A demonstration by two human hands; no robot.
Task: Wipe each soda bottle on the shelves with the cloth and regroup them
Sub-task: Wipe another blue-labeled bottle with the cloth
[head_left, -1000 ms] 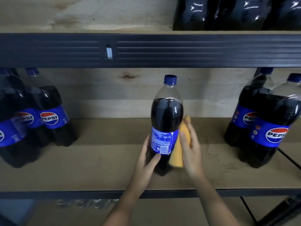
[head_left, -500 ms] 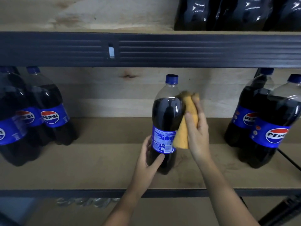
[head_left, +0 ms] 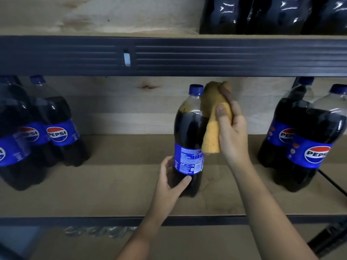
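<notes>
Your left hand (head_left: 170, 182) gripped the middle bottle (head_left: 189, 139); right hand (head_left: 231, 132) clutched the cloth (head_left: 212, 136) against its neck; regrouping remained undone.

Bare shelf board (head_left: 120, 186) between bottle clusters (head_left: 47, 132)

Behind the right hand (head_left: 232, 132), pale wood planks (head_left: 112, 109), with a dark knot (head_left: 147, 86) up and to its left. Above it, a black ribbed beam (head_left: 225, 55) carrying a small white clip (head_left: 127, 58). Far to its right and lower, a thin black cable (head_left: 332, 182). Below the left hand (head_left: 169, 184), crumpled clear plastic (head_left: 101, 231), blurred.
</notes>
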